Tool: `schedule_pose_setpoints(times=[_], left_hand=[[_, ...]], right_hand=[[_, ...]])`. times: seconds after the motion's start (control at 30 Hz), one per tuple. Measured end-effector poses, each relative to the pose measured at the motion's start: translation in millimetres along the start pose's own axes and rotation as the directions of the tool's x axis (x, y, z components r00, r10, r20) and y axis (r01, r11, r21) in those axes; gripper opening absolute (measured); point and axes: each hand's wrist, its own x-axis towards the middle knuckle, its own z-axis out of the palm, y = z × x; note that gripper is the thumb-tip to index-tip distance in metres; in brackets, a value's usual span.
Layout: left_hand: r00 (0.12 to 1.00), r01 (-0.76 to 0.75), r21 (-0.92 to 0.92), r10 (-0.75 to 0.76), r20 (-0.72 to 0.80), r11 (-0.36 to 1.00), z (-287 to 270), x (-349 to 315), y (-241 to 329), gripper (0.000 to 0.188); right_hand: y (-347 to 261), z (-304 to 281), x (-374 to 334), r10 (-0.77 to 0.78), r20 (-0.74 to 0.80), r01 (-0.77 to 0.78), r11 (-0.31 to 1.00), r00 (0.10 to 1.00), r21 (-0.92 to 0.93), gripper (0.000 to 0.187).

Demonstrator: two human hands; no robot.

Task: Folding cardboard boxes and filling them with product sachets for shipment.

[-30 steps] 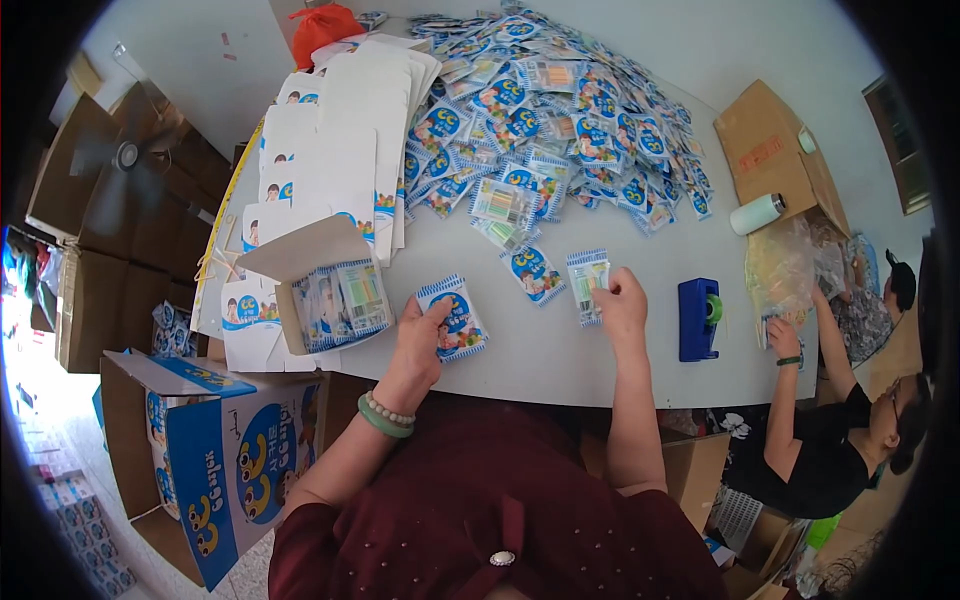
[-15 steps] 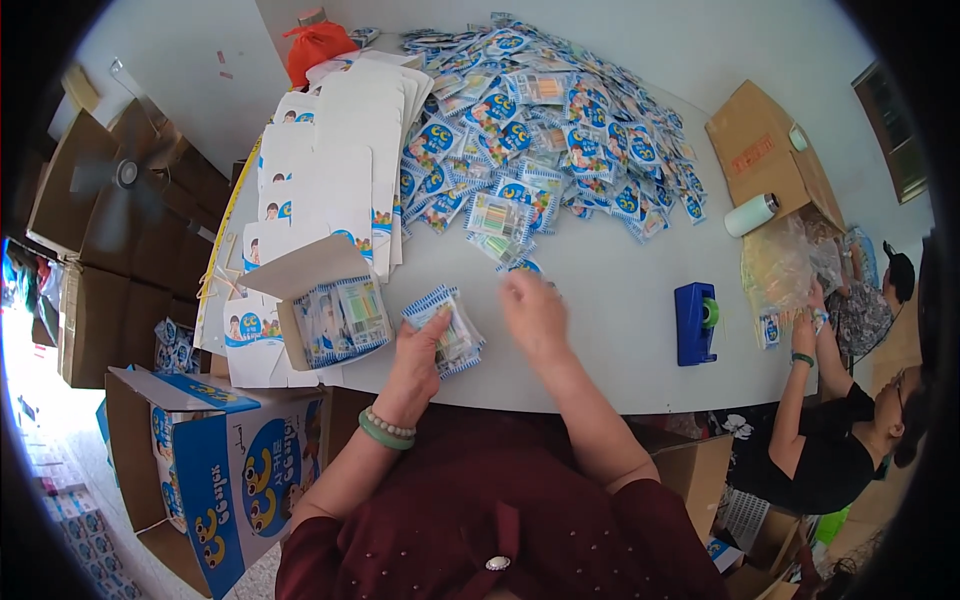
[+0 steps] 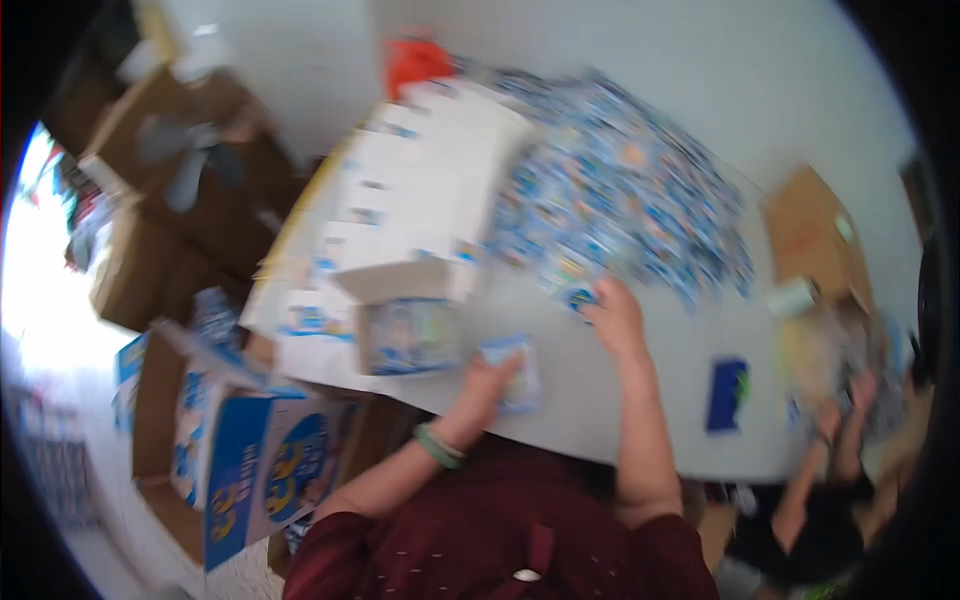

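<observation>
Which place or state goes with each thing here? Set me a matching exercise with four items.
Things
1. red bag
2. tape dispenser
3. fan
4. left hand

Places and states
A. in front of brown boxes
B. holding at least one packet
C. on the right side of the table
D. at the far end of the white cartons

Pairs: 1-D, 2-C, 3-A, 4-B

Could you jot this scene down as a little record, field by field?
Left hand: holding blue-and-white plastic packet
Right hand: at another blue-and-white packet; blur hides whether gripped
Left of left hand: open white cardboard box, packets inside
Far side: heaped blue-and-white plastic packets; overlapping flat white cardboard pieces
Right side: blue tape dispenser
Surface: white table
Picture: blurred
</observation>
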Motion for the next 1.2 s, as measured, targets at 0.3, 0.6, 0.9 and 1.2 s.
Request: schedule_pose_setpoints(times=[0.3, 0.6, 0.9, 1.2], left_hand=[[0.99, -0.126, 0.14, 0.116, 0.076, 0.982, 13, 15, -30, 0.053], [0.979, -0.118, 0.023, 0.112, 0.169, 0.993, 9, 9, -23, 0.047], [0.996, -0.07, -0.059, 0.067, -0.055, 0.996, -5, -5, 13, 0.032], [0.968, -0.086, -0.07, 0.1, 0.231, 0.994, 14, 25, -17, 0.029]], right_hand=[[42, 39, 39, -0.11, -0.149, 0.037, 0.905, 0.983, -0.424, 0.034], [4, 21, 39, 0.206, 0.023, -0.164, 0.835, 0.978, -0.526, 0.057], [61, 31, 38, -0.019, -0.063, 0.026, 0.994, 0.998, 0.107, 0.017], [-25, 37, -93, 0.235, 0.288, -0.365, 0.432, 0.928, 0.825, 0.012]])
